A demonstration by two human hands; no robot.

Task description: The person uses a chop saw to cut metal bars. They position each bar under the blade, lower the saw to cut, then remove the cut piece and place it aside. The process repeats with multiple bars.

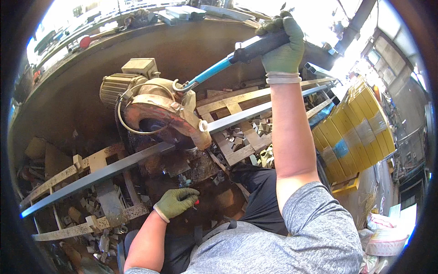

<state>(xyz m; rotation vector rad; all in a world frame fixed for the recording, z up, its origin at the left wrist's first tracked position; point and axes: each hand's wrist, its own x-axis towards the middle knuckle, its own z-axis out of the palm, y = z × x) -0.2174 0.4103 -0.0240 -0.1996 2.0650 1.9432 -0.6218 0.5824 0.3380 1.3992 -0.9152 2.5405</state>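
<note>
My right hand [284,39], in a green glove, is closed around the black grip of a blue lever [211,73] at the top. The lever runs down to a worn cut-off saw [157,107] with a beige motor [119,90]. A long grey metal tube [102,176] passes under the saw from lower left to upper right; the saw's housing hides where they meet. Low in front of me, my left hand [175,203], also gloved in green, has its fingers closed at a small red knob [197,202]. The knob is mostly covered by the fingers.
Slatted frames [98,160] flank the saw, with many short metal offcuts [237,141] among them. To the right stands a wrapped stack of yellow pieces [353,132], with white sacks [385,239] below it. A cluttered ledge [68,59] curves behind the saw.
</note>
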